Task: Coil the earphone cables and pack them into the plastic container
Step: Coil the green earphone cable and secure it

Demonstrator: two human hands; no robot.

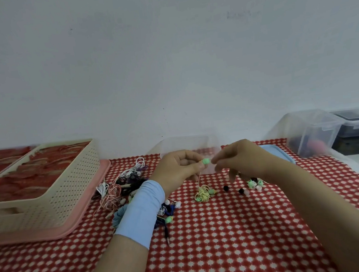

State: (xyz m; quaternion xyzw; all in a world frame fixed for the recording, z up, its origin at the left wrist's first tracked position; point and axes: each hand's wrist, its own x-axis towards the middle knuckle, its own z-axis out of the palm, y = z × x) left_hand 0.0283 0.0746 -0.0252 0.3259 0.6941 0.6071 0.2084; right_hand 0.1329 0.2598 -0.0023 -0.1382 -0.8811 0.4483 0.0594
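We see a tabletop under a red-and-white checked cloth against a bare white wall, with a cream basket at the left. The clear plastic container stands just behind our hands. Our left hand pinches a green earbud, its yellow cable hanging to a tangle on the cloth. Our right hand has its fingertips at the earbud; whether they grip it we cannot tell.

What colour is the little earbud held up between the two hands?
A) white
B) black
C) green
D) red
C: the earbud pinched by the left hand is light green, and a yellow cable hangs from it down to a bundle on the tablecloth.
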